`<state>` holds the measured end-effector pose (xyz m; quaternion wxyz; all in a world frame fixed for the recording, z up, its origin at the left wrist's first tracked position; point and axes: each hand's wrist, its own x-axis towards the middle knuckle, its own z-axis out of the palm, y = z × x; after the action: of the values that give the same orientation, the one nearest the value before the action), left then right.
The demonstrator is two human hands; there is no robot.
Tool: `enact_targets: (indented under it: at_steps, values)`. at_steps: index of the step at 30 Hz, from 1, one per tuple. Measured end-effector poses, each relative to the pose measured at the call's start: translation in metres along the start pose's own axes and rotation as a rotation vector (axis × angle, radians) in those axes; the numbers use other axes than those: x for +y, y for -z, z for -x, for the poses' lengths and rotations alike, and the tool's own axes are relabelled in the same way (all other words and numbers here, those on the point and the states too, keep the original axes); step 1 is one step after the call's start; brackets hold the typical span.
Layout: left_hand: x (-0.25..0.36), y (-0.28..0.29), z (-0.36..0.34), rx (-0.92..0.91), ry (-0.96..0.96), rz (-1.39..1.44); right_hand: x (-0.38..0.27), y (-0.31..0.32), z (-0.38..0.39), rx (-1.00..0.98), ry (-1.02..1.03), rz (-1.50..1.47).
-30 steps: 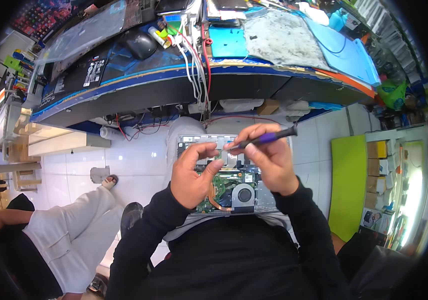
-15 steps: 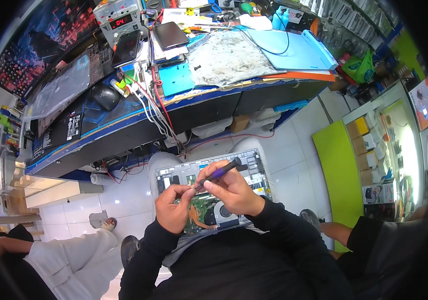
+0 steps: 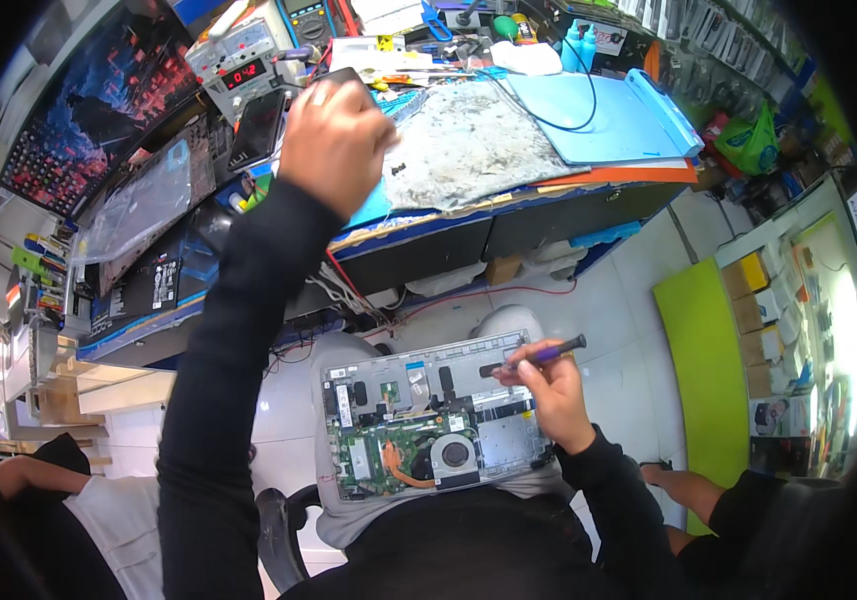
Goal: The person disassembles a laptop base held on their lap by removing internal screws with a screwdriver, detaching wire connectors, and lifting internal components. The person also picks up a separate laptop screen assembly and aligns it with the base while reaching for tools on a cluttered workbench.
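An opened laptop base (image 3: 494, 375) lies across my lap. Its green circuit board (image 3: 367, 468), copper heat pipe (image 3: 395, 462) and round fan (image 3: 455, 455) are exposed. Over the right part of the laptop, my right hand (image 3: 554, 392) is closed around a screwdriver (image 3: 557, 350) with a black and purple handle, which points up to the right. My left hand (image 3: 337, 145) reaches out over the workbench, above the left edge of a stained grey mat (image 3: 479, 140). Its fingers are curled, and whatever they may hold is hidden. Small dark bits (image 3: 399, 170) lie on the mat beside it.
A blue folder-like sheet (image 3: 599, 130) rests at the bench's right. Farther left are a power supply (image 3: 239, 72) with a red display, a dark phone (image 3: 257, 128) and a monitor (image 3: 99, 100). People sit on both sides of me. A green-edged display case (image 3: 694, 370) stands right.
My left hand has left the laptop and swung forward to the bench. My right hand has moved right with the screwdriver, uncovering the circuit board and fan.
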<state>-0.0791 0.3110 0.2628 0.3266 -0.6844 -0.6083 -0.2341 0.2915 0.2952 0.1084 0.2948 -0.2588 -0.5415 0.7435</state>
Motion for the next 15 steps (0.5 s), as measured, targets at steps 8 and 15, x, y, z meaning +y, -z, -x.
enact_targets:
  at_steps: [8, 15]
  values:
    - [-0.078, -0.123, -0.054, -0.593, 0.041, -0.327, 0.014, 0.023, -0.002, 0.024, -0.045, 0.041]
    - [-0.079, -0.141, -0.047, -0.677, 0.079, -0.265, 0.014, 0.04, 0.001, 0.074, -0.066, 0.008]
